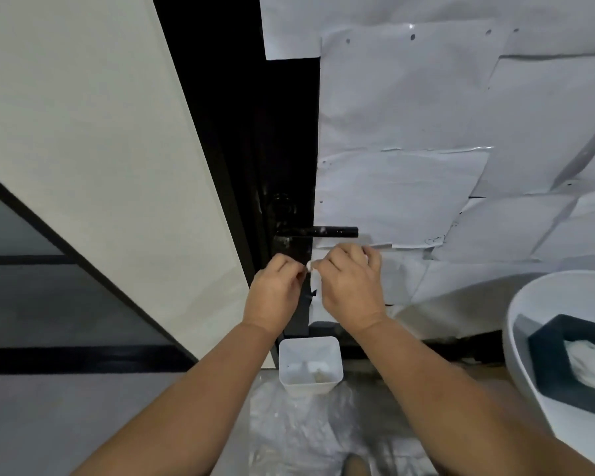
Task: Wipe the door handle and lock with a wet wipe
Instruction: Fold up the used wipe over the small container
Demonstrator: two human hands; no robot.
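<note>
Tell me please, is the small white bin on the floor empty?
Not empty: the white bin stands upright below the hands, open-topped, with a few pale scraps lying at its bottom.

Both hands are raised just below the black door handle (318, 231), which sticks out level from the dark door edge. The left hand (275, 293) and the right hand (351, 286) hold a white wet wipe (315, 269) stretched between them, each pinching one end with curled fingers. The round lock (282, 204) sits just above the handle. White paper sheets (426, 132) cover the door to the right of the handle. Far below the handle, a white square bin (308, 364) stands on the floor.
</note>
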